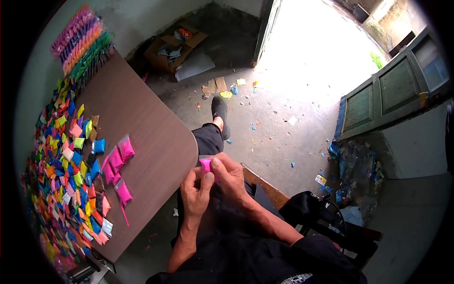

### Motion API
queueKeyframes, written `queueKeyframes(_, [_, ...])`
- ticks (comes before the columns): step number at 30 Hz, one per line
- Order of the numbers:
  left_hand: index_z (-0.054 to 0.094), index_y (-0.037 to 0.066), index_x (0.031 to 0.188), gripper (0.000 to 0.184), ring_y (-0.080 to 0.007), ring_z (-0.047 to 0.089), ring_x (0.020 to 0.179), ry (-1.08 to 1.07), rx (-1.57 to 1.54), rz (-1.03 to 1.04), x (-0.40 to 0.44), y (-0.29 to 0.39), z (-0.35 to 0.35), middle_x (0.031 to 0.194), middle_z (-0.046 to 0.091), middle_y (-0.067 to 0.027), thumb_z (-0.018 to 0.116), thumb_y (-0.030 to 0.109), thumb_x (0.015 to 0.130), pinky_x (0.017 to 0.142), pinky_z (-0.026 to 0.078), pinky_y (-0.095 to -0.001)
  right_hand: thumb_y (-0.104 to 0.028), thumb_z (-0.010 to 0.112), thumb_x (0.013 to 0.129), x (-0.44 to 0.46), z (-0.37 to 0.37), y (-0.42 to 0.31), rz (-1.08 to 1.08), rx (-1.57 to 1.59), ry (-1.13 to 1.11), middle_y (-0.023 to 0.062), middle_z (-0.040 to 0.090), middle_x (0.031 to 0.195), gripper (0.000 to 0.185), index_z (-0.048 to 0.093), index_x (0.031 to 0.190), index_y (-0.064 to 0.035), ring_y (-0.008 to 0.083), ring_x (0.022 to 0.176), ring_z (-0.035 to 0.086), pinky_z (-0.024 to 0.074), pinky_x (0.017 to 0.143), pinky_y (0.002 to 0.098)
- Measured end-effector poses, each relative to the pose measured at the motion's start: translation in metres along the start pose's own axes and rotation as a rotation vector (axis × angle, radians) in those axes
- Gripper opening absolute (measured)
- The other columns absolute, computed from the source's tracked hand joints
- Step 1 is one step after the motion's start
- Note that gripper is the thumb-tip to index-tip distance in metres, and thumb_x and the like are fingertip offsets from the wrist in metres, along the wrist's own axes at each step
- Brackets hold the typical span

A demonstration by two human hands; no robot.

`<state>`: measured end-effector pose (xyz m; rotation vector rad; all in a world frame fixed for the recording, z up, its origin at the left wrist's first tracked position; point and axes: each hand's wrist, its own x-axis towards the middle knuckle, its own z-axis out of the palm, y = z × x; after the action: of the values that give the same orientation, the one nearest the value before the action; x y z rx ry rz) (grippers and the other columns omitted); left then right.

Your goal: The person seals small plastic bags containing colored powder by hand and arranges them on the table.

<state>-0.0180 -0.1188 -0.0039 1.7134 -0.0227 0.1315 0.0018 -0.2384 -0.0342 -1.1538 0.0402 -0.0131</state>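
Above my lap, a small bright pink packet with a clear top edge is pinched between both hands. My left hand grips its lower left side, thumb pointing up along it. My right hand holds the right side, with its thumb pressed on the packet's front. The fingers behind the packet are partly hidden. On the brown table to the left lie several pink packets in a group. A single pink packet lies nearer me, with a thin pink strip beside it.
A large heap of small multicoloured packets covers the table's left side. Bundled bags of coloured packets stand at its far end. A cardboard box sits on the floor beyond. Scraps litter the floor near the open green door.
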Motion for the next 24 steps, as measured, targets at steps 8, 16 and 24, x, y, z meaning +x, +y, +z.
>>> queueKeyframes(8, [0.061, 0.001, 0.092, 0.027, -0.0121, 0.049, 0.071, 0.019, 0.195, 0.091, 0.001, -0.008, -0.010, 0.077, 0.057, -0.0029, 0.063, 0.025, 0.105, 0.063, 0.042, -0.0315, -0.018, 0.060, 0.107, 0.000, 0.008, -0.002, -0.061, -0.095, -0.010, 0.0007, 0.064, 0.093, 0.024, 0.073, 0.109, 0.0020, 0.0082, 0.083, 0.056, 0.0467, 0.076, 0.0249])
queueKeyframes(16, [0.060, 0.000, 0.085, 0.026, -0.0125, 0.047, 0.064, 0.028, 0.091, 0.019, 0.005, 0.007, -0.012, 0.070, 0.056, -0.0053, 0.068, 0.018, 0.102, 0.058, 0.040, -0.0322, -0.017, 0.065, 0.105, 0.003, 0.010, -0.001, 0.074, 0.074, -0.009, -0.0022, 0.067, 0.091, 0.018, 0.071, 0.107, 0.0000, 0.0036, 0.083, 0.056, 0.0474, 0.075, 0.0212])
queueKeyframes(24, [0.061, 0.000, 0.087, 0.025, -0.0095, 0.047, 0.065, 0.038, 0.055, 0.040, 0.007, -0.002, -0.021, 0.071, 0.057, -0.0012, 0.066, 0.017, 0.103, 0.058, 0.039, -0.0292, -0.017, 0.066, 0.104, 0.003, 0.013, -0.008, 0.089, 0.022, -0.043, -0.0009, 0.068, 0.093, 0.019, 0.070, 0.107, 0.0013, 0.0043, 0.085, 0.058, 0.0480, 0.076, 0.0218])
